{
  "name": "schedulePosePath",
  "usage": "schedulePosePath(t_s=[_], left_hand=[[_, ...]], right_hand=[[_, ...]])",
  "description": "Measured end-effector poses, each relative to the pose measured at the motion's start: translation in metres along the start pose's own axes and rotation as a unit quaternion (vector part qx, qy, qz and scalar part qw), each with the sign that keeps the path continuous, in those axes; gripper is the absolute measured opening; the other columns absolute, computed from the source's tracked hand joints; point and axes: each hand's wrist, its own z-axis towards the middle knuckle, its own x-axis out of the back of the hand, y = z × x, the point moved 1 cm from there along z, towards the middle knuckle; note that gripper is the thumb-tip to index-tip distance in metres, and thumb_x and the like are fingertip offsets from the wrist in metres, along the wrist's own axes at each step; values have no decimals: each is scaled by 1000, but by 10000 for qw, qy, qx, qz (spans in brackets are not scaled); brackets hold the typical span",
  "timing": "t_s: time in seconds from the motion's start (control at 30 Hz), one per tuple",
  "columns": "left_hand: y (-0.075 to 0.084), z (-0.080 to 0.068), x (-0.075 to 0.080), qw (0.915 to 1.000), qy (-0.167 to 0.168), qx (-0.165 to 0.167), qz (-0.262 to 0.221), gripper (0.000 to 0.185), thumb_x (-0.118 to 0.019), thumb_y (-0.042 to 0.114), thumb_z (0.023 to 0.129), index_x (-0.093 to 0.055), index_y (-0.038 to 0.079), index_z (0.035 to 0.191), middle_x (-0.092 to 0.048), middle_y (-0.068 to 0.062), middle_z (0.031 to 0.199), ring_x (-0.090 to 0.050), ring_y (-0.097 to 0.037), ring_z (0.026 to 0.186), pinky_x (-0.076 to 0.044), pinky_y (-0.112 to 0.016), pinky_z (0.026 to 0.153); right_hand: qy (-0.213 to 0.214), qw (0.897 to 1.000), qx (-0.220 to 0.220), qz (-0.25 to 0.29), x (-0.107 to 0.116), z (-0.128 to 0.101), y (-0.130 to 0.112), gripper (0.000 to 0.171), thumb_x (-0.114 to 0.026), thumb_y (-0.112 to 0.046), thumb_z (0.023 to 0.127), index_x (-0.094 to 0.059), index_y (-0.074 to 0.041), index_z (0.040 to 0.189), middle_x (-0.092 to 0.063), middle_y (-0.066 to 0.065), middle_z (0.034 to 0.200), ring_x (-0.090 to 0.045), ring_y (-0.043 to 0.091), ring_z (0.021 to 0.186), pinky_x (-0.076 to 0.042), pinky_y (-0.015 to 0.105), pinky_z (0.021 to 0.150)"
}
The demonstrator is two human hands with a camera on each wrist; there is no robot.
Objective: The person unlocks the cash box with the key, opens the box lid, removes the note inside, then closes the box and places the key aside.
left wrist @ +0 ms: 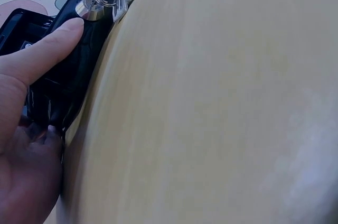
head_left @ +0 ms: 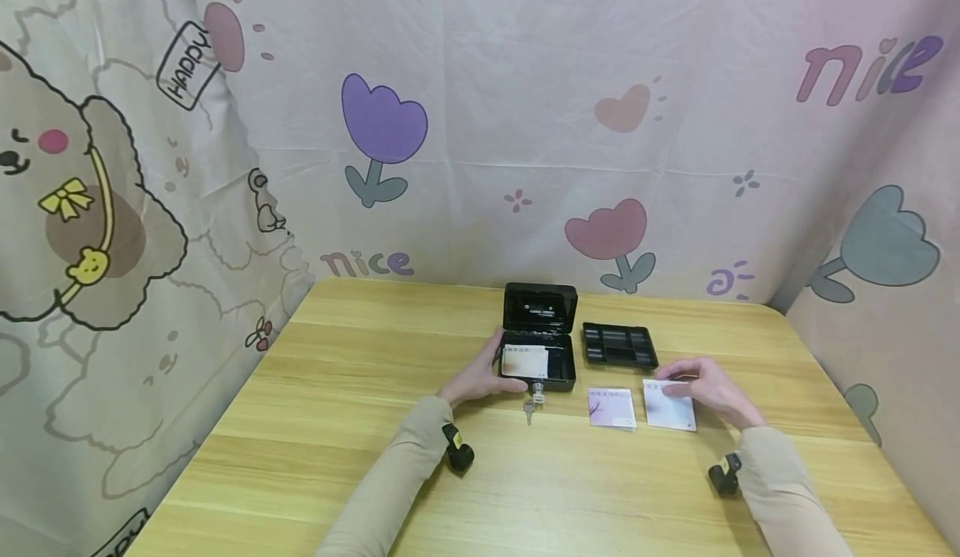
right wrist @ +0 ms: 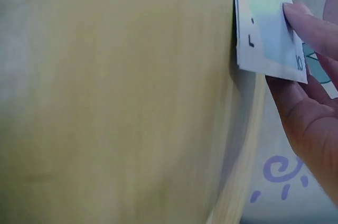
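A small black cash box [head_left: 558, 363] stands on the table with its lid [head_left: 540, 308] raised. Pale printed paper notes [head_left: 525, 362] lie in its left part. My left hand [head_left: 483, 373] grips the box's left side, thumb along the front beside the silver lock [left wrist: 90, 8]. Keys [left wrist: 122, 3] hang from that lock on a ring. Over to the right, my right hand [head_left: 705, 388] pinches a thin stack of pale blue notes [right wrist: 269, 28], thumb on one face and fingers behind. A "10" shows at one corner of the stack. Beside it lies a pinkish-purple stack of notes [head_left: 612, 408].
A black compartment tray [head_left: 619, 346] sits right of the box, behind the notes. The wooden table [head_left: 300, 424] ends at a patterned cloth backdrop [head_left: 480, 207] behind and at both sides. Each wrist carries a small black camera.
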Motion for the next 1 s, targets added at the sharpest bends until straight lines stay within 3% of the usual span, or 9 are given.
schedulePosePath(t_s=[0.13, 0.47, 1.0], left_hand=[[-1, 1, 0, 10000, 12, -8, 34, 122, -86, 30, 79, 0, 1, 161, 1, -22, 169, -5, -37, 158, -9, -53, 129], [0, 1, -1, 10000, 12, 64, 55, 122, -86, 31, 79, 0, 3, 161, 1, -21, 170, -5, -37, 158, -9, -54, 129], [-1, 0, -1, 10000, 6, 80, 17, 123, -86, 32, 80, 1, 2, 161, 2, -21, 170, -3, -37, 158, -8, -53, 129]], right_hand=[[109, 9996, -116, -223, -2, 1, -1, 32, -75, -4, 83, -71, 5, 113, -68, 25, 124, -63, 25, 109, -48, 31, 90], [236, 9986, 2, -467, -8, 4, -7, 23, -75, 2, 78, -74, 5, 101, -73, 24, 109, -64, 17, 91, -51, 23, 75], [272, 9974, 285, -596, -14, 6, -7, 22, -76, 6, 75, -74, 7, 96, -74, 19, 92, -60, 14, 78, -48, 20, 68]])
